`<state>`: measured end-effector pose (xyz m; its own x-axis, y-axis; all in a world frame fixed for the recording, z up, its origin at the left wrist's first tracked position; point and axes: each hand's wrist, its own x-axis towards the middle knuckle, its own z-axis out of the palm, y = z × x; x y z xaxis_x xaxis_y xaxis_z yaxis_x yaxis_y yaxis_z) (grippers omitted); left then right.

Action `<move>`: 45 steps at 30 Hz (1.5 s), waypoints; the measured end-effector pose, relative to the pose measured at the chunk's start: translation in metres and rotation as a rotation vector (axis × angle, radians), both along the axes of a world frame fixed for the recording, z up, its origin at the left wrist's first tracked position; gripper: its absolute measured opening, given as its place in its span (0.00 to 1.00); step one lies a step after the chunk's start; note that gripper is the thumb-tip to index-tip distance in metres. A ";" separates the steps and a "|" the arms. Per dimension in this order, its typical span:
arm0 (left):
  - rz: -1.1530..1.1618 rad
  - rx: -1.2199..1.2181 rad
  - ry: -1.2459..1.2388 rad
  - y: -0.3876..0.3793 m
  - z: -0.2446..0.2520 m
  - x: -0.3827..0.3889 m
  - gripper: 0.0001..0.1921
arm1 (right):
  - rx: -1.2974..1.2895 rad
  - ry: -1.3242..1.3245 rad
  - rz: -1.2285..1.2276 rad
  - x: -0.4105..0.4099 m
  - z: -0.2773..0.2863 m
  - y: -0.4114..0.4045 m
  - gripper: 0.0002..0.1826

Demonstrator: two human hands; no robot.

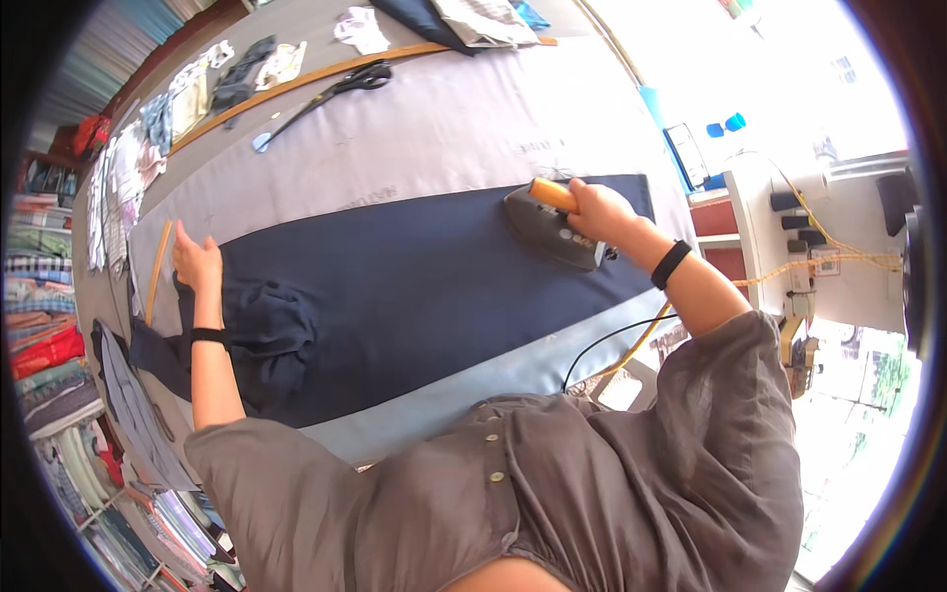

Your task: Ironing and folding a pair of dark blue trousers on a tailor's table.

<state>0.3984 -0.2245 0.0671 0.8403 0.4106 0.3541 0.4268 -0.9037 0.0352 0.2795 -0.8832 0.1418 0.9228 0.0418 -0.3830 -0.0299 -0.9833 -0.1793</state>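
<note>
In the head view my right hand [601, 211] is closed around the orange handle of an electric iron [551, 229], whose plate rests on the right part of a navy blue cloth [399, 288]. The cloth lies flat across the light-coloured table cover, and at its left end it is bunched into folds [277, 318]. My left hand [197, 259] is at the cloth's far left corner, fingers apart, with the thumb raised. Whether its fingers touch the fabric I cannot tell. Just left of it lies a narrow yellowish strip [157, 274].
Black-handled scissors [336, 92] lie beyond the cloth, beside a long wooden strip [311, 78]. Fabric scraps [189, 100] and folded garments [484, 22] sit farther back. Shelves of folded fabrics [44, 311] stand at left. A yellow cord [784, 264] runs on the right.
</note>
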 end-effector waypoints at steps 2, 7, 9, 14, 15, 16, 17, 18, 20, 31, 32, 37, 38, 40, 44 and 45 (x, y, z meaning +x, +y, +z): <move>-0.358 -0.154 -0.051 -0.069 0.008 -0.015 0.33 | -0.053 -0.004 -0.058 -0.009 0.007 -0.050 0.15; -1.065 -0.546 -0.008 -0.350 0.072 -0.123 0.23 | 0.191 -0.083 -0.191 -0.004 -0.026 -0.172 0.14; -1.171 -0.628 0.050 -0.442 0.055 -0.170 0.25 | 0.216 -0.112 -0.167 0.011 -0.032 -0.200 0.14; -1.289 -0.627 0.465 -0.636 0.018 -0.252 0.39 | 0.185 -0.128 -0.101 0.052 -0.019 -0.210 0.15; -1.297 -0.581 0.450 -0.665 0.010 -0.258 0.42 | 0.195 -0.124 -0.096 0.056 -0.021 -0.213 0.15; -1.303 -0.536 0.435 -0.690 0.001 -0.263 0.46 | 0.189 -0.140 -0.069 0.058 -0.022 -0.214 0.15; -1.286 -0.528 0.444 -0.709 -0.007 -0.267 0.46 | 0.189 -0.155 -0.038 0.060 -0.023 -0.214 0.16; -1.263 -0.473 0.449 -0.725 -0.012 -0.269 0.49 | 0.200 -0.153 -0.030 0.061 -0.019 -0.212 0.16; -1.224 -0.412 0.459 -0.747 -0.022 -0.272 0.52 | 0.109 -0.132 -0.038 0.059 -0.013 -0.210 0.16; -1.242 -0.360 0.494 -0.770 -0.021 -0.279 0.59 | 0.324 -0.200 -0.017 0.064 -0.020 -0.220 0.15; -1.223 -0.352 0.480 -0.768 -0.022 -0.277 0.59 | 0.331 -0.211 0.005 0.060 -0.012 -0.207 0.15; -1.305 -0.450 0.392 -0.764 -0.030 -0.286 0.55 | 0.312 -0.100 0.222 0.007 0.030 -0.115 0.19; -1.373 -0.450 0.446 -0.759 -0.026 -0.287 0.54 | 0.288 -0.070 0.288 -0.001 0.034 -0.094 0.19; -1.503 -0.556 0.560 -0.752 -0.006 -0.304 0.50 | 0.224 -0.015 0.420 -0.019 0.021 -0.061 0.21; -1.551 -0.701 0.280 -0.719 0.006 -0.350 0.32 | 0.151 0.058 0.490 -0.058 -0.010 -0.034 0.21; -1.555 -0.892 0.277 -0.703 0.001 -0.358 0.27 | 0.143 0.068 0.489 -0.065 -0.009 -0.035 0.21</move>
